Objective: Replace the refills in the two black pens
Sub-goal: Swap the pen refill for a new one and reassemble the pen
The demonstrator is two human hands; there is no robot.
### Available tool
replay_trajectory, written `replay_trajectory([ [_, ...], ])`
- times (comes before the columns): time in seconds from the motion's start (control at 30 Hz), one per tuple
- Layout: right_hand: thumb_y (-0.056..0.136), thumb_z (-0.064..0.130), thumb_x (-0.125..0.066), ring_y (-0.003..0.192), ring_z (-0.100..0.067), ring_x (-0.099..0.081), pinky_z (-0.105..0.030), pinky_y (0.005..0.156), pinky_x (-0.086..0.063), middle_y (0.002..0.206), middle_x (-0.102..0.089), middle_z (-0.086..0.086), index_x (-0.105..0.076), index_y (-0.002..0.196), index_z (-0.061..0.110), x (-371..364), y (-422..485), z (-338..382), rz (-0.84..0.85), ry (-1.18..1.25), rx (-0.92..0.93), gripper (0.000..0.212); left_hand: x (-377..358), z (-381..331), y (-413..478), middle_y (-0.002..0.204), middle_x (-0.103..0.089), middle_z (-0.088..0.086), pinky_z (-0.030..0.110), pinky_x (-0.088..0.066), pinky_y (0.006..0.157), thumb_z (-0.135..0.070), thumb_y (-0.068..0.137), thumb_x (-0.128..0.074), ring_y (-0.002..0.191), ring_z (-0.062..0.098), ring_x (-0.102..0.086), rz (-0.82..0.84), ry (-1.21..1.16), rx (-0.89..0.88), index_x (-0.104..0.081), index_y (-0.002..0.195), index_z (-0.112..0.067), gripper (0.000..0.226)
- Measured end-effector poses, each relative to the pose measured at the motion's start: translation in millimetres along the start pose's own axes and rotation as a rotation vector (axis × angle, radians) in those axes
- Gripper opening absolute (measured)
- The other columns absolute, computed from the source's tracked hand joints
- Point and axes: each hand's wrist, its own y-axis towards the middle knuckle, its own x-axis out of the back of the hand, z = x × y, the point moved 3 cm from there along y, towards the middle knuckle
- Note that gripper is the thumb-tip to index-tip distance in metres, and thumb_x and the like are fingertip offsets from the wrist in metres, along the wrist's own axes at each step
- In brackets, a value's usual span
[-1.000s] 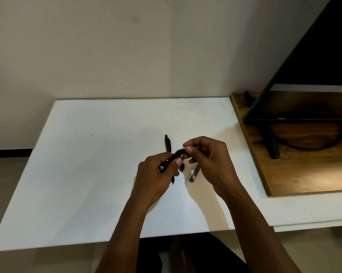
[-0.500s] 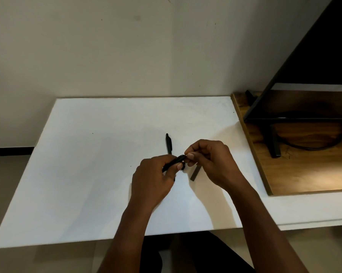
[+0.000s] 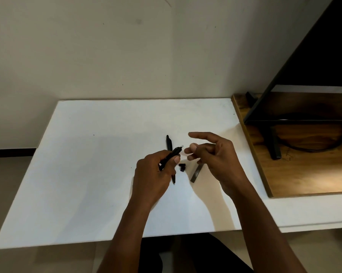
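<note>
The left hand [image 3: 156,174] is closed around a black pen [image 3: 171,156], held tilted above the white tabletop [image 3: 87,174], with the pen's upper end and a pale tip projecting past the thumb toward the right hand [image 3: 213,156]. The right hand is open and grips nothing: its index finger is extended, and the remaining fingers are loosely curled just beside the pen's tip without touching it. The second pen [image 3: 169,142] lies flat on the tabletop, just behind the left hand and partly hidden by it. A small black part [image 3: 182,167] lies on the tabletop between the two hands. A flat grey strip [image 3: 196,173] lies just beside it, under the right hand. A wooden board [image 3: 304,174] occupies the right side.
</note>
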Motion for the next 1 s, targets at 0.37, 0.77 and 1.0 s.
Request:
replay_trajectory([
  [0.37, 0.088, 0.028, -0.072, 0.082, -0.015, -0.063, -0.027, 0.070, -0.047, 0.089, -0.075, 0.004, -0.080, 0.097, 0.023, -30.6, -3.0, -14.2, -0.006, -0.841, 0.181, 0.013, 2.2, -1.6, -2.1, 0.066, -0.072, -0.014, 0.029, -0.052, 0.056, -0.025, 0.104, -0.045, 0.047, 0.003, -0.056, 0.033, -0.016, -0.041, -0.042, 0.130, -0.058, 0.042],
  [0.77, 0.090, 0.016, -0.066, 0.083, -0.021, -0.066, -0.030, 0.069, -0.045, 0.091, -0.071, -0.004, -0.078, 0.095, 0.017, -39.9, -1.5, -19.4, -0.054, -0.896, 0.127, 0.014, 1.0, -0.2, -0.8, 0.066, -0.071, -0.014, 0.039, -0.056, 0.056, -0.023, 0.103, -0.047, 0.045, 0.005, -0.054, 0.015, -0.048, -0.050, -0.047, 0.125, -0.054, 0.037],
  [1.0, 0.091, 0.012, -0.065, 0.081, -0.019, -0.063, -0.032, 0.073, -0.049, 0.088, -0.071, -0.001, -0.071, 0.089, 0.012, -37.3, -3.3, -18.6, -0.106, -0.770, 0.160, 0.006, -0.7, 1.9, -1.0, 0.070, -0.073, -0.012, 0.043, -0.059, 0.056, -0.025, 0.102, -0.051, 0.048, 0.005, -0.059, 0.021, -0.126, -0.013, -0.042, 0.120, -0.050, 0.032],
])
